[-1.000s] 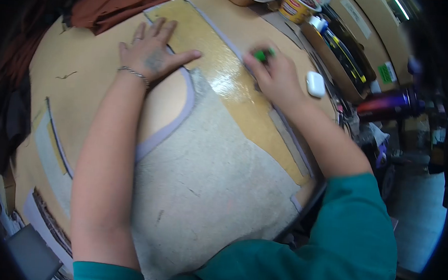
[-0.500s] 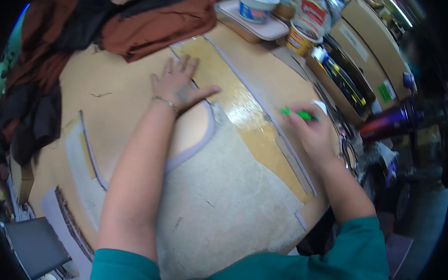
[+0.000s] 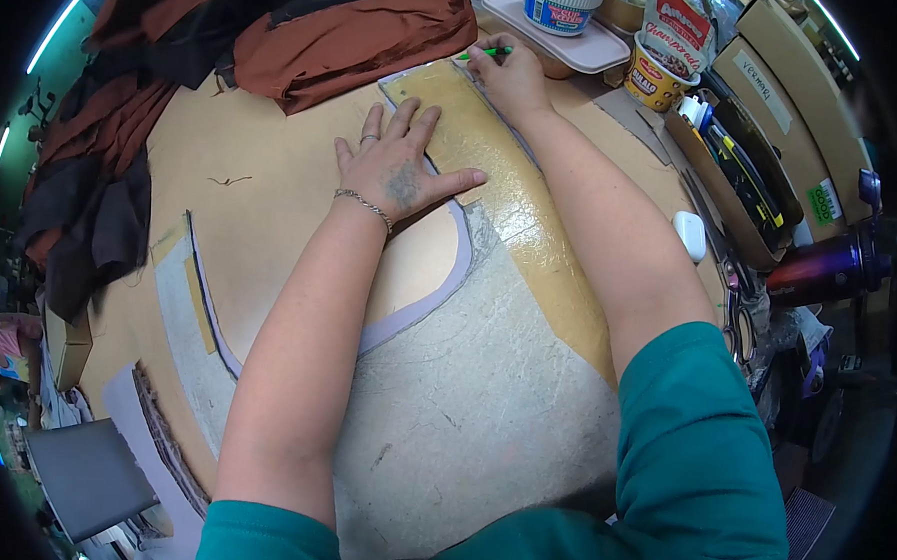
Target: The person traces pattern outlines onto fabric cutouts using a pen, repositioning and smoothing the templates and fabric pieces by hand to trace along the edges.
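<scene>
My left hand (image 3: 398,178) lies flat with fingers spread, pressing on the upper part of a grey, worn pattern piece (image 3: 464,381). Shiny yellow-brown tape (image 3: 531,219) covers its long strip. Lavender fabric (image 3: 407,323) shows beneath along the curved cutout. At the strip's far end, my right hand (image 3: 514,81) pinches a slim green pen (image 3: 496,52), its tip by the top edge of the pattern. My right forearm covers part of the strip's right side.
Rust-brown cloth (image 3: 353,51) and dark cloth (image 3: 86,219) are heaped at the back left. A lidded tub (image 3: 589,41) bearing a noodle cup (image 3: 563,10), a white case (image 3: 688,235), scissors (image 3: 739,328), a box of tools (image 3: 723,177) and a tumbler (image 3: 819,266) line the right.
My right hand has moved up and left with the green pen, from beside the strip's right edge to its far end. My left hand stays flat on the pattern.
</scene>
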Demonstrator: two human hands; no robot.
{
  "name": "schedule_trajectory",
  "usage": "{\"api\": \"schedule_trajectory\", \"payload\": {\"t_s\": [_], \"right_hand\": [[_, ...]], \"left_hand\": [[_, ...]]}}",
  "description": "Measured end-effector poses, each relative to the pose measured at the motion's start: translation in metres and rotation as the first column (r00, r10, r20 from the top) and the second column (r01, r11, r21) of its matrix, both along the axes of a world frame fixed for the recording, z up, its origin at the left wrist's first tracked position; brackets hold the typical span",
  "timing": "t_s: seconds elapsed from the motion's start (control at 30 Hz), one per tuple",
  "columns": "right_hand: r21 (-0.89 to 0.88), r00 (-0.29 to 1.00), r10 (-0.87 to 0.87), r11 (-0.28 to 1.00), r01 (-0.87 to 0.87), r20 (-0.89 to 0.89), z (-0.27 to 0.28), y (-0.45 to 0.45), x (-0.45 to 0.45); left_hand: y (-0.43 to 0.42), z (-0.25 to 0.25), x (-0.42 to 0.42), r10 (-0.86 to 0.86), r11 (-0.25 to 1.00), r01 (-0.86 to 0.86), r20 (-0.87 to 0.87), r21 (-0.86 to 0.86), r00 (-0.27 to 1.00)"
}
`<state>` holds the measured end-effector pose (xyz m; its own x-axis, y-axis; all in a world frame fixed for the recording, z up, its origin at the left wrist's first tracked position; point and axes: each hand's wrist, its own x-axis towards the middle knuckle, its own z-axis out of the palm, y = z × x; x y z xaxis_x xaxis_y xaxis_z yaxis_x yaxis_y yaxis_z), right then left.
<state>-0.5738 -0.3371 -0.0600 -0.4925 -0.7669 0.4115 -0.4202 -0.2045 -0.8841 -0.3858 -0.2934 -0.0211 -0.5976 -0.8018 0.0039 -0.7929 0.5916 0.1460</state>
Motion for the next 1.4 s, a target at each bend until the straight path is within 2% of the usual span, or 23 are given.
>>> {"api": "schedule_trajectory", "payload": {"t_s": [0.03,0.13,0.23,0.33,0.43,0.53,0.63,0.73,0.83,0.93,1.03,1.13,1.23,1.33,1.4], "right_hand": [[-0.031,0.998,0.006,1.000,-0.004,0.068,0.000,-0.001,-0.001],[0.061,0.998,-0.040,0.997,0.037,0.045,0.003,0.010,-0.004],[0.052,0.988,-0.134,0.989,0.138,-0.080,0.006,0.016,-0.010],[0.108,0.998,0.003,0.994,-0.009,0.056,0.010,0.020,-0.006],[0.070,0.991,0.101,0.993,-0.095,-0.083,0.009,0.013,-0.002],[0.070,0.983,0.051,0.997,-0.039,-0.176,0.012,0.009,0.001],[0.022,0.989,0.135,0.991,-0.134,-0.052,0.007,-0.001,-0.003],[-0.014,0.985,0.074,0.997,-0.073,0.153,0.007,0.005,-0.003],[0.097,0.999,0.029,0.995,-0.025,-0.045,0.010,0.008,-0.001],[0.051,0.982,0.020,0.999,-0.010,-0.185,0.007,0.003,0.001],[0.054,0.971,0.042,0.998,-0.030,-0.234,0.006,0.002,0.001],[-0.041,0.992,0.059,0.997,-0.064,-0.113,0.001,-0.004,-0.001],[-0.075,0.990,0.044,0.997,-0.035,0.131,0.000,-0.004,-0.005],[0.078,0.989,-0.021,0.996,0.032,-0.145,0.003,-0.001,-0.002],[0.062,0.985,0.002,0.998,0.008,-0.172,0.006,0.001,0.002]], "left_hand": [[0.000,-0.001,0.000,-0.003,1.000,0.003,-0.001,-0.002,1.000],[-0.001,-0.002,0.002,-0.007,1.000,0.006,-0.020,-0.030,1.000],[0.001,-0.005,0.003,-0.015,0.996,0.007,-0.083,-0.094,0.996],[0.000,-0.008,0.003,-0.030,0.994,0.017,-0.115,-0.109,0.993],[-0.001,-0.008,0.004,-0.042,0.994,0.033,-0.084,-0.103,0.996],[0.000,-0.006,0.004,-0.048,0.995,0.046,-0.019,-0.084,0.999],[0.000,-0.007,0.002,-0.055,0.994,0.055,0.005,-0.090,0.998],[-0.003,-0.011,0.003,-0.053,0.992,0.050,-0.024,-0.112,0.998],[-0.004,-0.011,0.002,-0.051,0.993,0.047,-0.033,-0.111,0.998],[-0.004,-0.010,0.002,-0.053,0.996,0.051,-0.026,-0.079,0.998],[-0.004,-0.007,0.002,-0.049,0.997,0.048,-0.010,-0.056,0.999],[-0.004,-0.007,0.000,-0.045,0.997,0.045,0.000,-0.055,0.999],[-0.003,-0.008,0.002,-0.048,0.995,0.042,-0.061,-0.095,0.997],[-0.004,-0.009,0.003,-0.060,0.994,0.052,-0.083,-0.093,0.995],[-0.004,-0.006,0.004,-0.058,0.996,0.054,-0.067,-0.069,0.996]]}}
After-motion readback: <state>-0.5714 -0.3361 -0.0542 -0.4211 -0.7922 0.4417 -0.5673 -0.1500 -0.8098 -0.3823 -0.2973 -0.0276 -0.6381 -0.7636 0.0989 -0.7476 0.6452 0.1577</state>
